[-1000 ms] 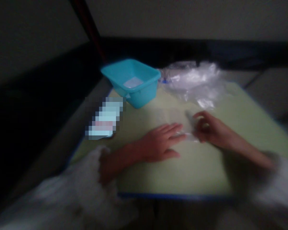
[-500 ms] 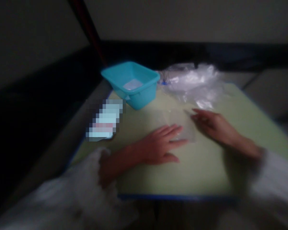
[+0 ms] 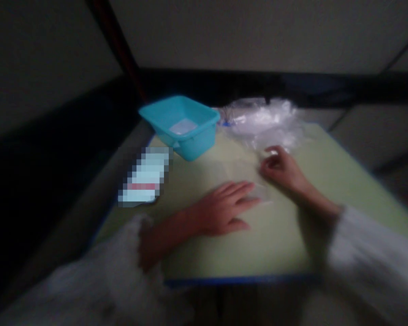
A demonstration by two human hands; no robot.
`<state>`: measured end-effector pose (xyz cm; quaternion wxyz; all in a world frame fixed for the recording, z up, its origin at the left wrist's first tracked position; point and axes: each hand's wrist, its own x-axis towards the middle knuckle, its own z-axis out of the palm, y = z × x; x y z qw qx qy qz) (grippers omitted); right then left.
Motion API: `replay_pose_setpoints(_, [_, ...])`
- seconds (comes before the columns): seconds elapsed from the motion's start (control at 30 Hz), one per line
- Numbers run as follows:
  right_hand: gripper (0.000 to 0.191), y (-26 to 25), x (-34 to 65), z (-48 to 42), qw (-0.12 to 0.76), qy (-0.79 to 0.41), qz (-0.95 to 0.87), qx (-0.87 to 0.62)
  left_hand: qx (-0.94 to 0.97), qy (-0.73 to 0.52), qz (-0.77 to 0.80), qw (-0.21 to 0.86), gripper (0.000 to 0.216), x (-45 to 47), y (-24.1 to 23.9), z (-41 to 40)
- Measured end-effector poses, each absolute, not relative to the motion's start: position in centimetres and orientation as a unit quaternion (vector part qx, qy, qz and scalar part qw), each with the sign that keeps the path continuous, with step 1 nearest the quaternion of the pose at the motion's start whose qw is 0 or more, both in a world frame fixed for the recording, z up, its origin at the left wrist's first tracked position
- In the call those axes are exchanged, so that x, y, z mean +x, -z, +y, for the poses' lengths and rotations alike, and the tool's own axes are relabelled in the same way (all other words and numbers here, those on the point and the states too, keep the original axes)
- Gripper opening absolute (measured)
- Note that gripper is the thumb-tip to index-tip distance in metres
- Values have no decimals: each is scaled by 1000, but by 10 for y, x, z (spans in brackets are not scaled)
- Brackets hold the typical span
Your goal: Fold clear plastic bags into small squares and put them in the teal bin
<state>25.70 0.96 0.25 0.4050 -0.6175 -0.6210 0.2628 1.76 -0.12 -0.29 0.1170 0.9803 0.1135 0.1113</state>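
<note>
My left hand (image 3: 220, 208) lies flat on the table with its fingers spread. Its fingertips press on a thin clear plastic sheet or small bag (image 3: 265, 194), whose outline is faint and blurred. To the right, above the far edge of that plastic, my right hand (image 3: 282, 170) has its fingers curled in, the index finger arched over the others. Whatever it may hold is too blurred to make out. Behind the right hand sits a crumpled heap of clear plastic bags (image 3: 263, 120).
A turquoise plastic basin (image 3: 197, 142) with a pale flat item inside stands at the back left of the yellow-green table (image 3: 251, 253). A pixelated, lit phone-like screen (image 3: 144, 176) rests at the left edge. Dark walls rise behind.
My right hand has shifted slightly left and up, and its fingers are more curled. The left hand stays flat on the plastic. The view has moved a little.
</note>
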Motion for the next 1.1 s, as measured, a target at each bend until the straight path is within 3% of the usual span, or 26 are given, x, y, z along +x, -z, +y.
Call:
replay_pose_setpoints(0.2, [52, -5, 257, 11, 387, -282, -623, -618, 985, -77, 122, 98, 59, 18, 5, -1])
replay_pose_setpoints(0.47, [50, -2, 249, 18, 466, -334, -553, -605, 985, -81, 117, 100, 59, 16, 8, 0])
replay_pose_setpoints(0.83, [73, 4, 247, 21, 495, -338, -567, -565, 986, -84, 113, 93, 60, 15, 12, 2])
replay_pose_setpoints(1.1, [67, 14, 253, 43, 534, -315, -550, -560, 986, -73, 116, 91, 60, 16, 8, 0])
